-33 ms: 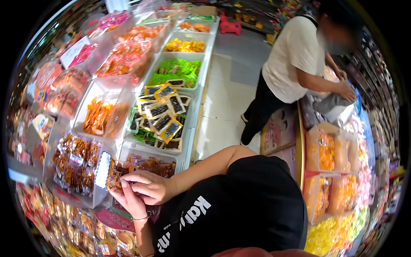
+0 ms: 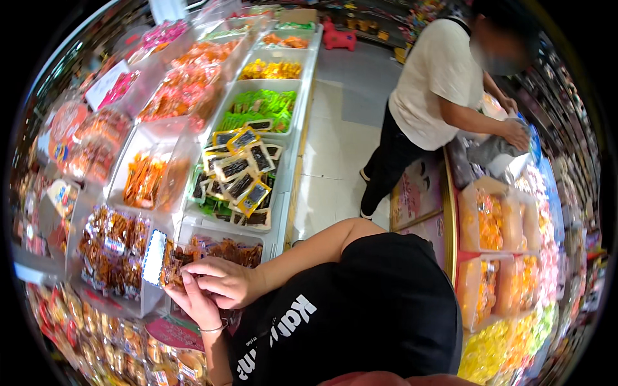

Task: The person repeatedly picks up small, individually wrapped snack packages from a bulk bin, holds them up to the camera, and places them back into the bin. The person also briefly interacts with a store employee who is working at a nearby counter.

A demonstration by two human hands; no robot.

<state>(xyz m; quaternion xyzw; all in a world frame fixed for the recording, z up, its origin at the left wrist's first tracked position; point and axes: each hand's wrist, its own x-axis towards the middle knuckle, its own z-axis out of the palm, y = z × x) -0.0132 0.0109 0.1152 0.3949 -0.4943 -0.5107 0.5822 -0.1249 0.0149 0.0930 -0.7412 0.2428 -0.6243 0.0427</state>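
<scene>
My left hand [image 2: 198, 305] and my right hand [image 2: 226, 282] are close together over the near bins, fingers closed and touching. Between their fingertips is a small clear-wrapped packet of brown snack [image 2: 172, 258], partly covered by the fingers. Right beside it stands a white label card [image 2: 154, 257] with a blue edge. Under and behind my right hand lies a bin of brown wrapped snacks [image 2: 233, 251]. To the left, another bin holds similar brown packets [image 2: 112, 251].
Beyond my hands are dark snack packets [image 2: 241, 174], orange sticks [image 2: 143, 180] and green packets [image 2: 264, 106] in bins. Across the aisle [image 2: 325, 154], a person in a white shirt [image 2: 431, 87] handles a grey bag [image 2: 496, 151] beside bins of orange packets [image 2: 490, 222].
The view has shifted slightly, so the far bins and the person appear a little further left. My hands keep the same pose around the packet.
</scene>
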